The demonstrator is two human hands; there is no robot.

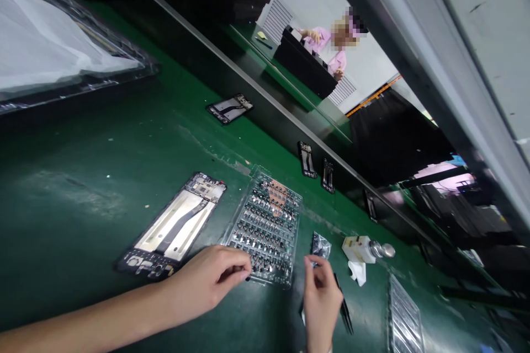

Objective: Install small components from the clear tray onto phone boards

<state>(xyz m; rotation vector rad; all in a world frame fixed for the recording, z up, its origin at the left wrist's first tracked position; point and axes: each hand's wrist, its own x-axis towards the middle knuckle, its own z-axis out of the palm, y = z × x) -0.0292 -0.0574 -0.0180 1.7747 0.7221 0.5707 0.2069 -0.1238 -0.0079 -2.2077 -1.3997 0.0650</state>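
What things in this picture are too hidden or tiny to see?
Head view:
- Anything in the left hand: its fingers hide it.
- Parts in the clear tray: too small to name.
- Second tray: cut off by the bottom edge.
- Tweezers: partly hidden by the right hand.

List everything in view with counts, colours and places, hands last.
mat: 1, green, covering the bench
large frame: 1, black with pale panels, left on the mat
far frames: 4, black, along the mat's far side
parts tray: 1, transparent with dark parts, mid-mat
second tray: 1, transparent, lower right
bag: 1, transparent, right of the parts tray
bottle: 1, white with metal top, right of the bag
tissue: 1, white, under the bottle
tweezers: 1, black, beside the right hand
sheet: 1, white, upper left
co-worker: 1, pink sleeves, beyond the bench
left hand: 1, at the parts tray's edge
right hand: 1, below the bag
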